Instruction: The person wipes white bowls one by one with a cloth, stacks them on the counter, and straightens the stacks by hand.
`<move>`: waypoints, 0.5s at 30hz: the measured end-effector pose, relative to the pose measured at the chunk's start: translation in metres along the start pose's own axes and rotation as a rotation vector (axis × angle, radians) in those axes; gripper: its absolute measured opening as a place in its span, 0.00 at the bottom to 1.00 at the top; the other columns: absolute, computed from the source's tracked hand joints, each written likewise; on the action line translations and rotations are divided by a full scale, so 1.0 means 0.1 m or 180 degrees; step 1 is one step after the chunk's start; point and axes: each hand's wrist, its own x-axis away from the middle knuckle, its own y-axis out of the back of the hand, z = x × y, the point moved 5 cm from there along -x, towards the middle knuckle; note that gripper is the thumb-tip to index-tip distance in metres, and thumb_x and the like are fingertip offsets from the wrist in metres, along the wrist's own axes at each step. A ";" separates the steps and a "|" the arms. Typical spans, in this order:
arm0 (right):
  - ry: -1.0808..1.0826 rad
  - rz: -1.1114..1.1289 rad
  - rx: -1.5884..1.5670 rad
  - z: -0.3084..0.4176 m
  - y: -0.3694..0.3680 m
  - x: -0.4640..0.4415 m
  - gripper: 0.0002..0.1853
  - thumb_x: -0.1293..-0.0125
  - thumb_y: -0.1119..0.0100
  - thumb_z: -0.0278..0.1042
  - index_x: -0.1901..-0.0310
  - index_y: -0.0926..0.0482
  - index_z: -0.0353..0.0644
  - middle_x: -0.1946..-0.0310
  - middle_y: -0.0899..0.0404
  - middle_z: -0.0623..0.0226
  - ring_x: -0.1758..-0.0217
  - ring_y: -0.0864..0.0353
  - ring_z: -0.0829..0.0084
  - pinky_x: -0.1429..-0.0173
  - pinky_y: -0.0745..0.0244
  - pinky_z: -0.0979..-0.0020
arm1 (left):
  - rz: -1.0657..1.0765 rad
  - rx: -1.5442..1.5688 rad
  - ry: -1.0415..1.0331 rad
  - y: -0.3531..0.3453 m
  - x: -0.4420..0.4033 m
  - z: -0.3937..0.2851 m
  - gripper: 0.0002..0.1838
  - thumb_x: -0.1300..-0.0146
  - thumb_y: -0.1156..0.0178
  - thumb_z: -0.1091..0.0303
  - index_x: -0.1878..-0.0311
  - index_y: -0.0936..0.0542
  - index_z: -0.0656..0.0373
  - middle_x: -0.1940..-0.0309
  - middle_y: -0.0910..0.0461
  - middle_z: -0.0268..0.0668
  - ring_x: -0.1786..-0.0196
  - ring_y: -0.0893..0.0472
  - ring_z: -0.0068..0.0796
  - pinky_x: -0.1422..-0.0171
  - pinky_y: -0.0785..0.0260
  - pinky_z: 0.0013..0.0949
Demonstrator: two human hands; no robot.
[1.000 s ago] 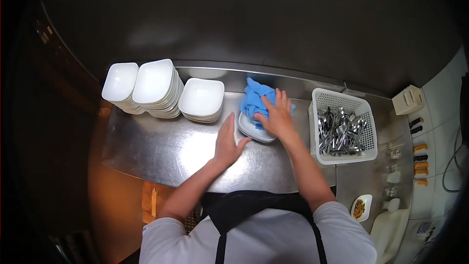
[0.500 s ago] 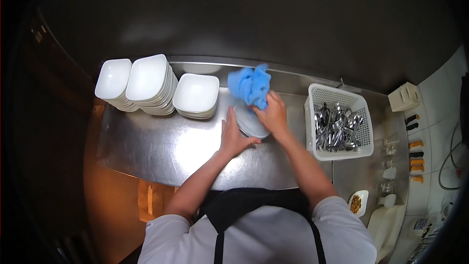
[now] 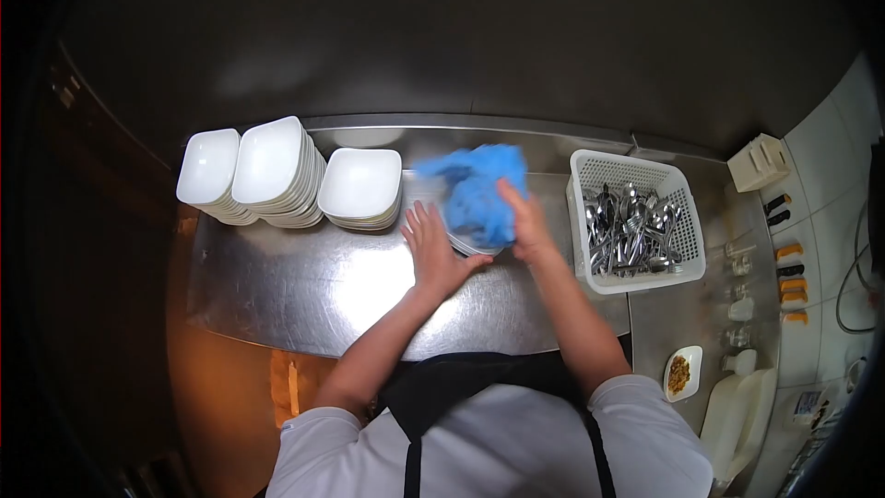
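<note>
A blue cloth (image 3: 481, 192), partly blurred, is in my right hand (image 3: 527, 226) and covers most of a small stack of white dishes (image 3: 468, 245) at the middle of the steel counter. My left hand (image 3: 436, 254) has its fingers spread and rests against the left and near sides of that stack. To the left stand three stacks of white square bowls: a short one (image 3: 361, 186) nearest my left hand, a tall one (image 3: 269, 161), and another (image 3: 208, 166) at the far left.
Right of my hands, a white perforated basket (image 3: 684, 186) holds metal cutlery (image 3: 631, 231). A small dish with brown food (image 3: 679, 374) lies at the lower right, near several glasses. Knives (image 3: 791, 270) and a beige holder (image 3: 760, 163) are along the right wall.
My right hand has drawn the blue cloth back down over the small stack. My left hand's fingers have spread wider. The whole view has shifted slightly.
</note>
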 end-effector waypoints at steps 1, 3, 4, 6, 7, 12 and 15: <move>0.0188 -0.0224 -0.0081 0.16 0.14 0.03 0.28 0.30 0.37 0.50 0.42 0.24 0.32 0.51 0.16 0.60 0.52 0.15 0.67 0.46 0.20 0.64 | 0.0220 -0.0408 -0.0206 0.09 -0.02 -0.14 0.58 0.49 0.30 0.34 0.27 0.39 0.69 0.22 0.52 0.60 0.19 0.57 0.66 0.20 0.70 0.67; 0.0665 -0.0378 -0.0535 0.54 0.26 0.14 0.29 0.29 0.39 0.48 0.38 0.27 0.30 0.47 0.18 0.57 0.48 0.16 0.66 0.42 0.21 0.63 | 0.0540 -0.0959 -0.0878 0.23 -0.07 -0.43 0.40 0.34 0.40 0.41 0.30 0.31 0.65 0.24 0.43 0.57 0.20 0.49 0.61 0.19 0.67 0.65; 0.0786 -0.0424 -0.0586 0.63 0.34 0.17 0.30 0.28 0.41 0.49 0.37 0.29 0.31 0.45 0.19 0.57 0.45 0.18 0.65 0.39 0.23 0.63 | 0.0980 -0.0955 -0.1011 0.13 -0.09 -0.43 0.36 0.32 0.42 0.44 0.31 0.30 0.64 0.26 0.39 0.55 0.21 0.45 0.58 0.19 0.65 0.65; 0.1083 -0.0529 -0.0675 0.81 0.50 0.24 0.32 0.26 0.45 0.51 0.34 0.32 0.31 0.40 0.23 0.56 0.39 0.20 0.64 0.34 0.26 0.61 | 0.1836 -0.0928 -0.1320 -0.09 -0.11 -0.46 0.29 0.28 0.47 0.49 0.33 0.28 0.61 0.30 0.31 0.51 0.25 0.37 0.53 0.20 0.60 0.64; 0.1184 -0.0596 -0.0655 0.87 0.54 0.30 0.32 0.26 0.45 0.52 0.33 0.33 0.31 0.39 0.23 0.56 0.39 0.21 0.64 0.33 0.27 0.61 | 0.1699 -0.1016 -0.1489 -0.08 -0.14 -0.52 0.23 0.25 0.50 0.54 0.35 0.26 0.58 0.36 0.24 0.47 0.31 0.28 0.47 0.21 0.51 0.60; 0.1733 -0.1210 -0.0750 0.82 0.86 0.61 0.29 0.25 0.46 0.46 0.34 0.33 0.30 0.38 0.24 0.54 0.37 0.22 0.61 0.32 0.29 0.61 | 0.1334 0.0027 -0.1003 0.02 -0.26 -0.57 0.19 0.24 0.50 0.54 0.48 0.19 0.59 0.56 0.17 0.47 0.51 0.18 0.47 0.40 0.30 0.48; 0.1880 -0.1138 0.0633 0.62 0.82 0.82 0.28 0.27 0.42 0.41 0.34 0.32 0.31 0.39 0.24 0.54 0.37 0.23 0.60 0.33 0.30 0.62 | 0.1108 0.1517 -0.0265 0.09 -0.41 -0.54 0.18 0.24 0.49 0.56 0.53 0.17 0.60 0.66 0.16 0.46 0.59 0.15 0.42 0.50 0.26 0.41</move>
